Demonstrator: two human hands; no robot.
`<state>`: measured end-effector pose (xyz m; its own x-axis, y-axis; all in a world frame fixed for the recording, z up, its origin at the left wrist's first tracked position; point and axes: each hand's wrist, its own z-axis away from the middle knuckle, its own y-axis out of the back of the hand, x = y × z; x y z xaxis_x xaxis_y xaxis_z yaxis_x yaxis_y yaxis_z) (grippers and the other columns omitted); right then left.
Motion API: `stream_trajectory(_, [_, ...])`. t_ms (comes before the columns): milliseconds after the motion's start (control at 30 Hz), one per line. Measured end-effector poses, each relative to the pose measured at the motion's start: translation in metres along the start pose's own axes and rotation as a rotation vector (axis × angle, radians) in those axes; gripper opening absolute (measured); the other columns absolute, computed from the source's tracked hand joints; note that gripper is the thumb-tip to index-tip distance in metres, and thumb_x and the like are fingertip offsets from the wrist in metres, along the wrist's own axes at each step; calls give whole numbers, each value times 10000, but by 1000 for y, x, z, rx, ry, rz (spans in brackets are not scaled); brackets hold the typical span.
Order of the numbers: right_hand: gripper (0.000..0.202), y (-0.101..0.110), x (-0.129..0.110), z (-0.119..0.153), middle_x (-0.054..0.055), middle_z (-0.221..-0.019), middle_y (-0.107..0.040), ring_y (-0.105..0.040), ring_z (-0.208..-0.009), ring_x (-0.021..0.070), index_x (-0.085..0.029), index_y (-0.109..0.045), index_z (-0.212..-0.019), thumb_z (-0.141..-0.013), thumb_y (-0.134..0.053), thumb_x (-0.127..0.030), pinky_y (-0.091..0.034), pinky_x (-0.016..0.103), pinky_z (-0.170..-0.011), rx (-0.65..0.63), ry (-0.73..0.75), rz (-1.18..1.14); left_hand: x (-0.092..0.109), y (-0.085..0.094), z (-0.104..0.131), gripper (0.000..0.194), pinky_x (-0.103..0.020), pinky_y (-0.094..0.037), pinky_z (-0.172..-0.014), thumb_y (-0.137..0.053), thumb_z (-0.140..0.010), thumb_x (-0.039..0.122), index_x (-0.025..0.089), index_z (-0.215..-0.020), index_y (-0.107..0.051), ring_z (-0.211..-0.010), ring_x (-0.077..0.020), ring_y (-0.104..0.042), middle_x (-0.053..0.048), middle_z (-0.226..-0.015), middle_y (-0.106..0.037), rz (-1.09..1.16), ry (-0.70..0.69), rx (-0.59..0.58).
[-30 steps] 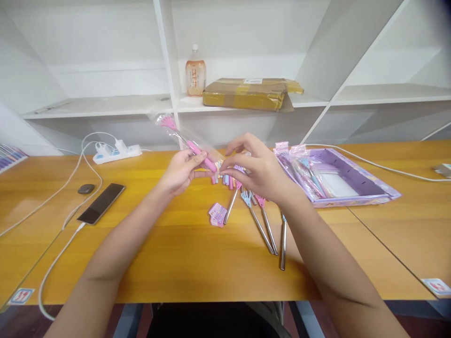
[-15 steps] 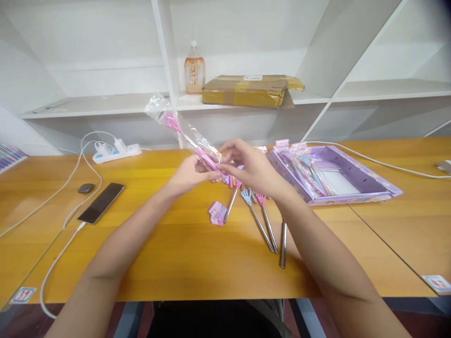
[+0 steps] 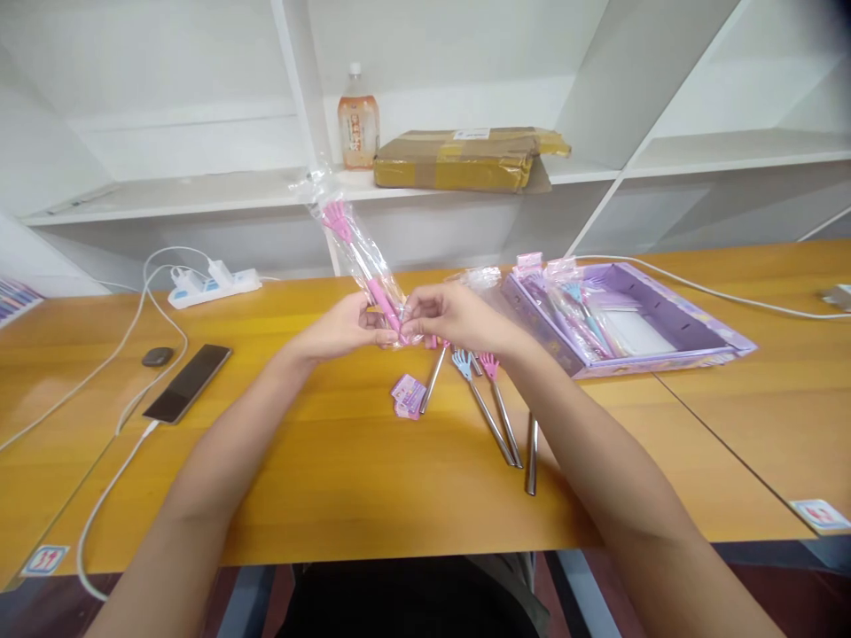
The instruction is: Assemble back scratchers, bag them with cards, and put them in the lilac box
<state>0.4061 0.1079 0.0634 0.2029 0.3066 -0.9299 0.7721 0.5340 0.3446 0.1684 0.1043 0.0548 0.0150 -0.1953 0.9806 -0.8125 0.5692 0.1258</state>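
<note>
A pink back scratcher (image 3: 382, 298) with a metal shaft sits inside a clear plastic bag (image 3: 372, 252), tilted with its hand-shaped head up and to the left. My left hand (image 3: 349, 328) is closed round its pink handle through the bag. The fingers of my right hand (image 3: 452, 315) pinch the bag's lower edge beside the handle end. Below my hands on the table lie a blue-headed scratcher (image 3: 484, 403), a pink-headed scratcher (image 3: 503, 412) and small printed cards (image 3: 408, 396).
A purple box (image 3: 665, 361) at the right holds bagged scratchers. Clear bags (image 3: 482, 277) lie beside it. A phone (image 3: 188, 383) on a cable and a power strip (image 3: 216, 288) are at left. A bottle (image 3: 359, 124) and a taped carton (image 3: 458, 159) stand on the shelf.
The bagged scratcher has turned more upright. My right hand has moved slightly down and left, to the bag's lower end. The view has shifted a little.
</note>
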Motion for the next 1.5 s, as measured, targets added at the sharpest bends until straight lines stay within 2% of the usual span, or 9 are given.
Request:
stream_trajectory(233, [458, -20, 28, -20, 31, -848, -814, -795, -806, 182, -178, -659, -823, -678, -1005, -440, -675, 316, -757, -186, -81, -265, -8, 30, -1, 414, -362, -634, -793, -985, -709, 442, 170, -950, -789, -896, -257, -774, -130, -986, -797, -108, 151, -73])
stream_trajectory(333, [470, -31, 41, -24, 50, -911, -830, -791, -819, 169, -159, -715, -883, -685, -1000, -475, -671, 322, -805, -330, -131, -306, -19, 45, -6, 449, -285, -587, -723, -903, -798, 579, 164, -903, -768, -803, -182, -724, -96, -925, -772, 1, 90, 235])
stream_trajectory(400, [497, -40, 47, -25, 52, -910, -829, -787, -819, 171, -151, -732, -896, -670, -1001, -503, -664, 328, -821, -393, -162, -321, -26, 53, -11, 405, -239, -521, -624, -900, -817, 533, 168, -893, -742, -711, -132, -662, -54, -873, -730, 98, 39, 454])
stream_trajectory(567, [436, -59, 41, -22, 25, -885, -830, -765, -852, 179, -160, -813, -908, -704, -974, -510, -583, 265, -765, -579, -173, -21, -36, 65, -18, 200, -223, -435, -547, -838, -808, 319, 185, -815, -690, -619, -108, -574, 2, -745, -651, 178, -34, 656])
stream_trajectory(733, [275, -59, 29, -15, 10, -921, -822, -727, -812, 147, -170, -811, -941, -810, -918, -387, -503, 231, -705, -728, -138, 320, -42, 68, -16, 220, -232, -375, -537, -822, -799, 330, 184, -738, -670, -590, -106, -501, 7, -679, -590, -3, -19, 564])
stream_trajectory(867, [245, -44, 37, -15, 50, -1007, -814, -729, -899, 192, -174, -806, -1027, -846, -891, -316, -488, 262, -747, -574, -103, 614, -48, 66, -16, 322, -250, -355, -559, -804, -857, 456, 186, -742, -673, -605, -120, -488, -1, -688, -582, -126, -18, 530])
stream_trajectory(1033, [453, -31, 53, -21, 116, -1218, -739, -713, -1029, 254, -204, -827, -1199, -772, -948, -293, -483, 279, -782, -460, -109, 883, -52, 61, -18, 487, -265, -351, -567, -771, -895, 629, 185, -721, -673, -598, -131, -492, -4, -677, -577, -174, -16, 516])
stream_trajectory(1300, [193, -27, 56, -25, 110, -1084, -748, -669, -935, 219, -142, -796, -979, -812, -873, -199, -446, 279, -732, -480, -184, 887, -57, 53, -20, 491, -269, -353, -579, -771, -899, 629, 181, -716, -688, -588, -136, -491, -1, -655, -579, -188, 25, 507])
stream_trajectory(1500, [101, -2, 33, -14, -4, -850, -695, -583, -746, 137, -179, -689, -888, -908, -758, -250, -428, 270, -704, -542, -104, 578, -64, 43, -25, 499, -261, -383, -587, -775, -877, 646, 172, -726, -731, -604, -141, -536, -15, -672, -628, -174, 62, 464])
